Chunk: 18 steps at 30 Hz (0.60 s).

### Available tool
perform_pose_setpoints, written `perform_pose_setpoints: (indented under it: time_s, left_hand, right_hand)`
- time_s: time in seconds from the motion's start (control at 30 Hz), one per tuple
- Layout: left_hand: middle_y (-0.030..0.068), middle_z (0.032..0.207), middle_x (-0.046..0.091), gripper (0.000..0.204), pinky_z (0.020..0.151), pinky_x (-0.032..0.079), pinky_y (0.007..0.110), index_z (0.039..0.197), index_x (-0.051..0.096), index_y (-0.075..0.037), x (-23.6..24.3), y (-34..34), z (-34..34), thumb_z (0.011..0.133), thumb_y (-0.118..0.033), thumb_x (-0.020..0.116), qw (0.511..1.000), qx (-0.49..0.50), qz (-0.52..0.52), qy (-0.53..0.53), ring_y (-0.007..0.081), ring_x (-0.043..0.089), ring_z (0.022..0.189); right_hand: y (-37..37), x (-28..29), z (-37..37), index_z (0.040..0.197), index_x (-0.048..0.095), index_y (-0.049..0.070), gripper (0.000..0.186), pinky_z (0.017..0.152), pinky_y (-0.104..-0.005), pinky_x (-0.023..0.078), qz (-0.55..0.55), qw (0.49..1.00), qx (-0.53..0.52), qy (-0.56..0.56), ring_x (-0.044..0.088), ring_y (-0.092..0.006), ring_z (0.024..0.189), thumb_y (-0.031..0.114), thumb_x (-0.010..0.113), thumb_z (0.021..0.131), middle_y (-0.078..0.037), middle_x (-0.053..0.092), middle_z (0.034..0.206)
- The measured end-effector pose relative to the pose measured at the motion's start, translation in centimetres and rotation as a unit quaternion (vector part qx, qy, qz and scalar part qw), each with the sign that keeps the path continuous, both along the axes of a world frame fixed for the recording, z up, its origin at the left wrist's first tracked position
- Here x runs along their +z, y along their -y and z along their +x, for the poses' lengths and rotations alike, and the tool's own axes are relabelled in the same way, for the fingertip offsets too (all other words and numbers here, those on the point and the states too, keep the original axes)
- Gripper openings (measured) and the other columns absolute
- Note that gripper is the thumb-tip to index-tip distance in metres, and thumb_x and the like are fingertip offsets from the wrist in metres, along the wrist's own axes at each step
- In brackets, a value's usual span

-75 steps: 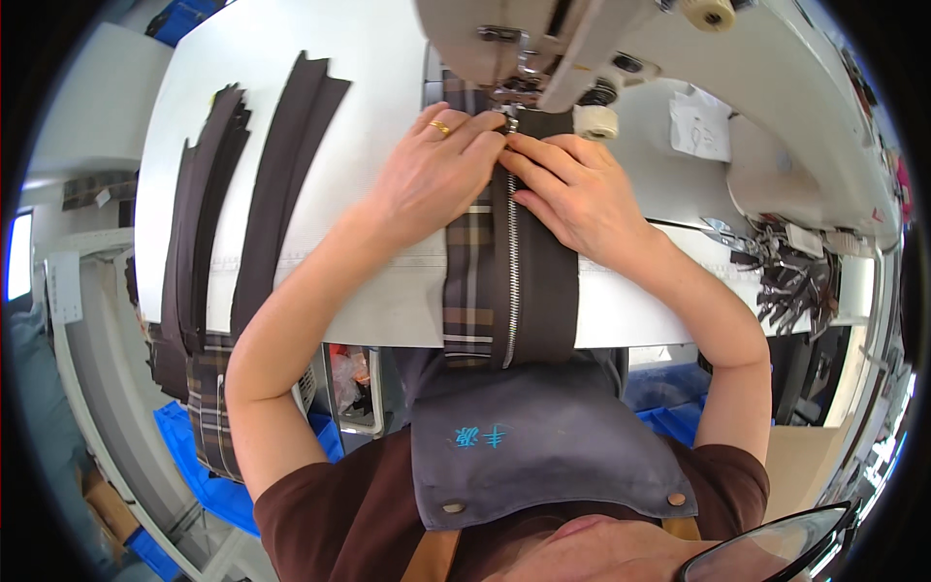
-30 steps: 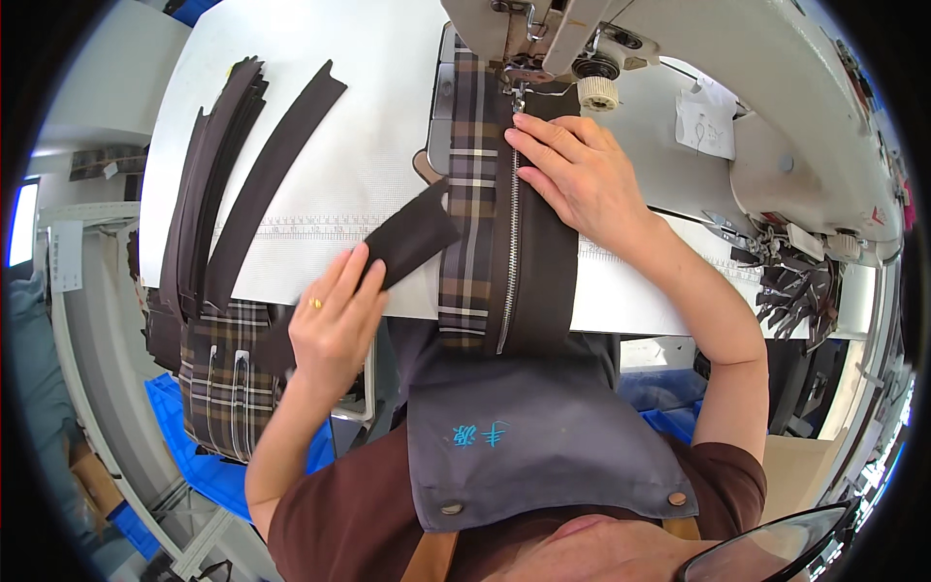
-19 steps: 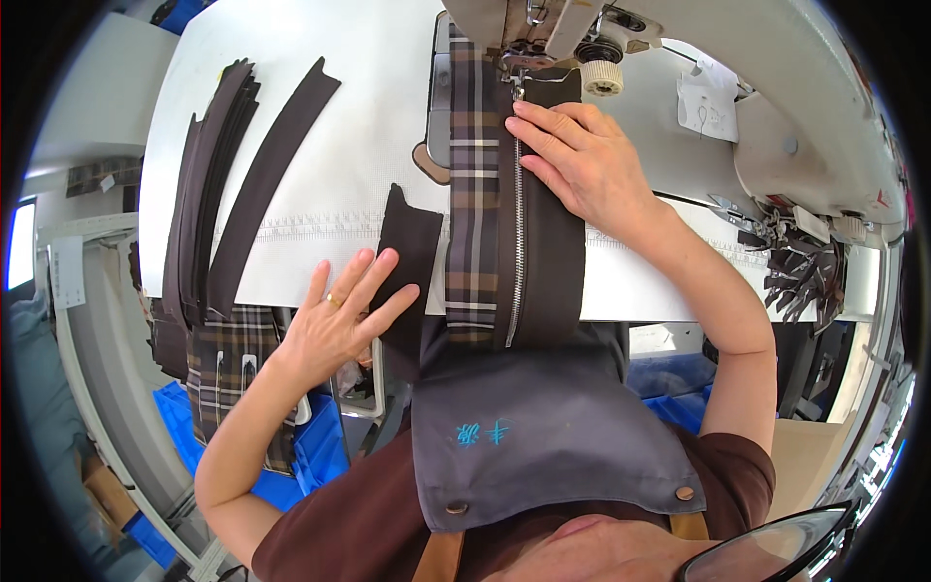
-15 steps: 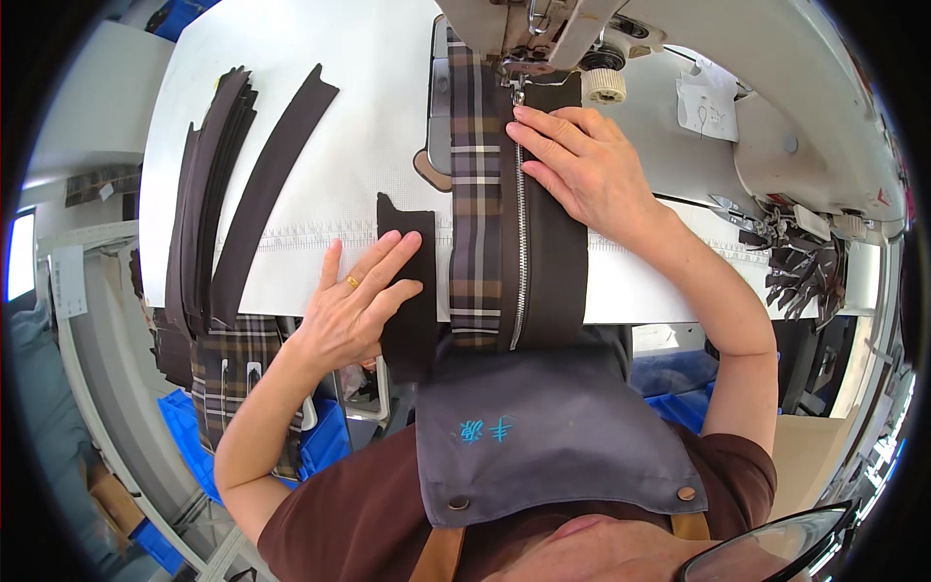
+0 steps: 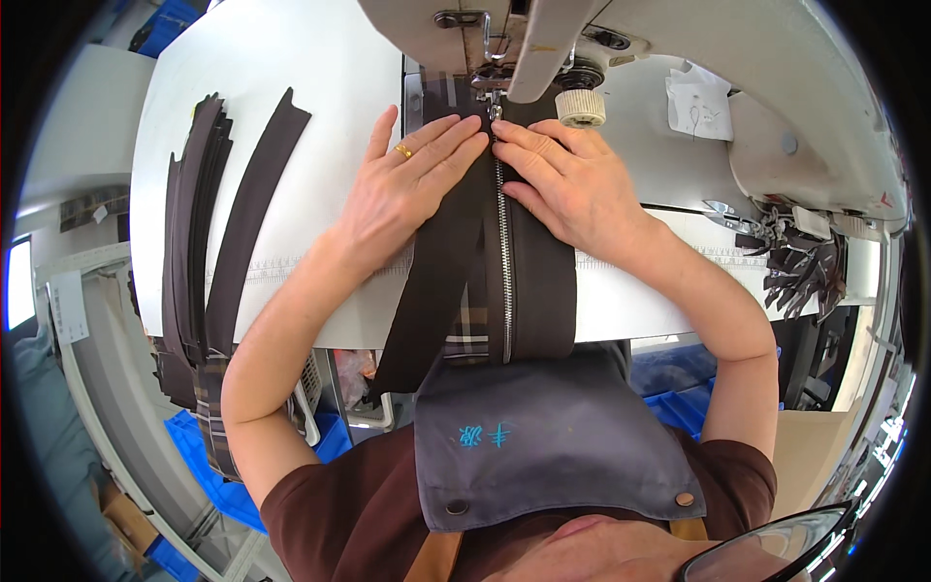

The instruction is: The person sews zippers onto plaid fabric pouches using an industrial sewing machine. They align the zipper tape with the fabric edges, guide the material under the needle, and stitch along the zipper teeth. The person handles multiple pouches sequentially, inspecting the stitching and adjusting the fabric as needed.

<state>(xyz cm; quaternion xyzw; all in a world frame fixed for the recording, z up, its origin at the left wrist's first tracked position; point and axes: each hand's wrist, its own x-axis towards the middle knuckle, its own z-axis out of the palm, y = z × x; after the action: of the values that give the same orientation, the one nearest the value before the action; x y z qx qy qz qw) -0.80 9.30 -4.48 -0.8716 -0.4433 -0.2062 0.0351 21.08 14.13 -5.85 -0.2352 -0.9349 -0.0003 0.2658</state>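
Observation:
My left hand (image 5: 402, 184) lies flat with its fingers stretched over the top of a loose dark brown fabric strip (image 5: 427, 301). Under that strip is plaid fabric (image 5: 469, 337), mostly covered, beside a metal-toothed zipper (image 5: 505, 257). My right hand (image 5: 577, 184) rests on the dark fabric (image 5: 543, 291) right of the zipper, fingertips by its teeth and the fingers flat. Both sets of fingertips almost meet just in front of the presser foot (image 5: 496, 107) of the sewing machine (image 5: 766, 58). The strip's lower end hangs past the table edge.
More dark strips (image 5: 194, 223) lie stacked on the white table (image 5: 320, 58) at left, with a single strip (image 5: 254, 213) beside them. A bundle of dark scraps (image 5: 810, 267) hangs at right. A ridged knob (image 5: 581, 107) sits close to my right fingers. Blue bins (image 5: 218, 490) stand below.
My left hand has moved up and right, bringing the dark strip over the plaid fabric up to the zipper. My right hand has shifted slightly left and down with the zipper piece.

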Motion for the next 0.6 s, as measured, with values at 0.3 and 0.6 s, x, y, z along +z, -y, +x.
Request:
perform_pose_setpoints:
  time_s: [0.3,0.6]
  left_hand:
    - [0.0047,0.123,0.059,0.038,0.105,0.032,0.052,0.112,0.064,-0.006,-0.3,-2.0,-0.5,0.075,-0.004,0.058,0.998,-0.023,-0.032,0.046,0.0207,0.057,0.112]
    - [0.0030,0.113,0.062,0.033,0.105,0.031,0.052,0.106,0.068,-0.009,-0.4,-2.2,-0.3,0.074,-0.007,0.059,0.999,-0.005,0.001,0.044,0.0210,0.058,0.105]
  right_hand:
    - [0.0,0.4,0.0,0.104,0.062,0.005,0.031,0.081,-0.0342,0.045,-0.017,1.000,0.005,-0.002,0.053,-0.0221,0.097,0.022,0.070,0.079,-0.004,0.060,0.111]
    - [0.0,0.6,0.1,0.103,0.063,0.005,0.032,0.079,-0.0335,0.045,-0.029,1.000,0.008,-0.008,0.053,-0.0211,0.096,0.022,0.071,0.077,-0.004,0.059,0.109]
